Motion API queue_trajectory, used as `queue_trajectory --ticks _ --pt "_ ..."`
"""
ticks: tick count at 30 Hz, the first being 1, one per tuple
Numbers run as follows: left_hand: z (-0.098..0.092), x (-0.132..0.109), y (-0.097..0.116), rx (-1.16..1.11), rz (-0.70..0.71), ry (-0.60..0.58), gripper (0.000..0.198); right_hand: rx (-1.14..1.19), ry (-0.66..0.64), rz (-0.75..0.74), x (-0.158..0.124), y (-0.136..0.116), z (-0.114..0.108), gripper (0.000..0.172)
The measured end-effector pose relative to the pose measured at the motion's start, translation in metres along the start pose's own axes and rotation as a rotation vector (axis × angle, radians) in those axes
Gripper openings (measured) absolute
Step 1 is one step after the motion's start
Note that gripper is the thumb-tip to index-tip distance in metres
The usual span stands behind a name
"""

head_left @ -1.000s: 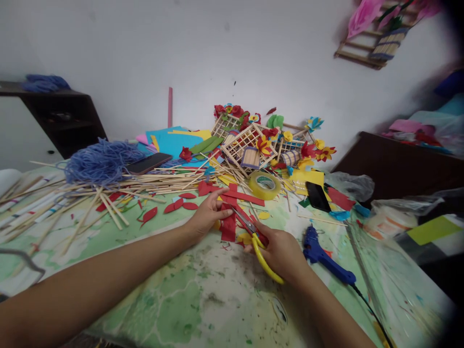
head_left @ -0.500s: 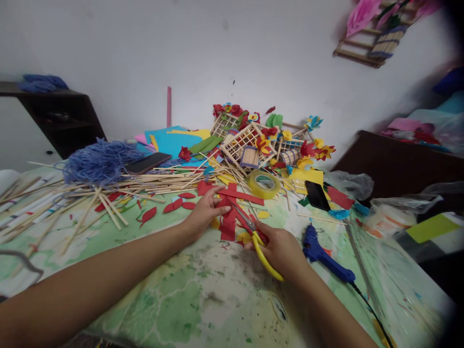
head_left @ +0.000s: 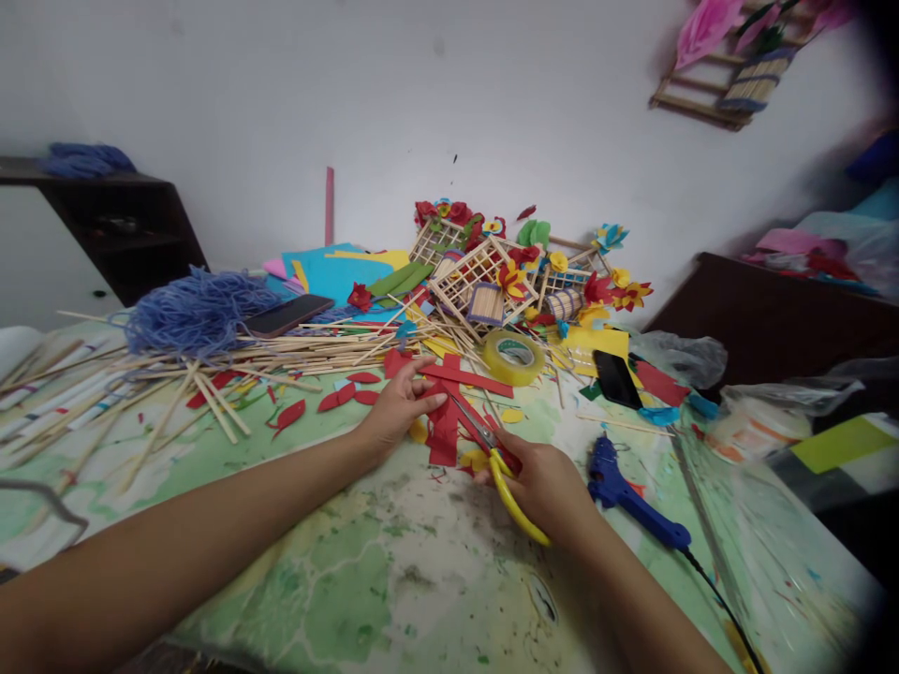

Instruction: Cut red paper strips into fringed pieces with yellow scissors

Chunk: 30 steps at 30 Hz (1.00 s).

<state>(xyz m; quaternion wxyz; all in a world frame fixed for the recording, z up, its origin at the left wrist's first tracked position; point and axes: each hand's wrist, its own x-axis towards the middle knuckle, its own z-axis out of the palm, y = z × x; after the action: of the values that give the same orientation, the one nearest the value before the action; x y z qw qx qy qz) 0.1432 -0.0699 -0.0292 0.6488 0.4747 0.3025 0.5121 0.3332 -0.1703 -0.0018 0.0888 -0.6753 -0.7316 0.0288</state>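
Left hand (head_left: 399, 409) pinches soft red paper (head_left: 444, 432), flat on table. Right hand (head_left: 544, 489) grips yellow-handled scissors (head_left: 515, 505), shiny metal blades on paper. Blue glue gun (head_left: 627, 496) just beside right hand.

The one camera on my head looks forward and down, close over my left hand (head_left: 400, 409) and my right hand (head_left: 542, 489), across the green-patterned table (head_left: 393, 599) toward the white wall (head_left: 351, 112).
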Motion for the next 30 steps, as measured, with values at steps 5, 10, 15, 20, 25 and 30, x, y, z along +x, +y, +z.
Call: queue_trajectory --ticks 5,10,15,20,25,30 --pt "0.0028 -0.0025 0.0030 0.018 -0.004 -0.020 0.070 -0.022 0.019 0.003 -0.0006 -0.0002 0.0002 0.058" --pt "0.0046 -0.0048 0.0032 0.047 0.000 -0.084 0.067 -0.020 0.031 -0.002 -0.0009 -0.0016 -0.0004 0.056" --pt "0.0045 -0.0048 0.0038 0.054 -0.013 -0.084 0.069 -0.022 0.032 -0.014 -0.0009 -0.0028 -0.0017 0.056" --pt "0.0042 -0.0043 0.0036 0.029 -0.014 -0.067 0.068 -0.010 0.013 -0.003 -0.0003 -0.0019 -0.0017 0.058" --pt "0.0052 -0.0038 0.0039 -0.004 -0.010 -0.090 0.070 0.037 0.016 0.003 -0.0010 -0.0016 -0.0022 0.055" --pt "0.0066 -0.0041 0.0052 -0.011 -0.019 -0.032 0.068 0.072 0.016 0.003 -0.0003 -0.0011 -0.0019 0.051"
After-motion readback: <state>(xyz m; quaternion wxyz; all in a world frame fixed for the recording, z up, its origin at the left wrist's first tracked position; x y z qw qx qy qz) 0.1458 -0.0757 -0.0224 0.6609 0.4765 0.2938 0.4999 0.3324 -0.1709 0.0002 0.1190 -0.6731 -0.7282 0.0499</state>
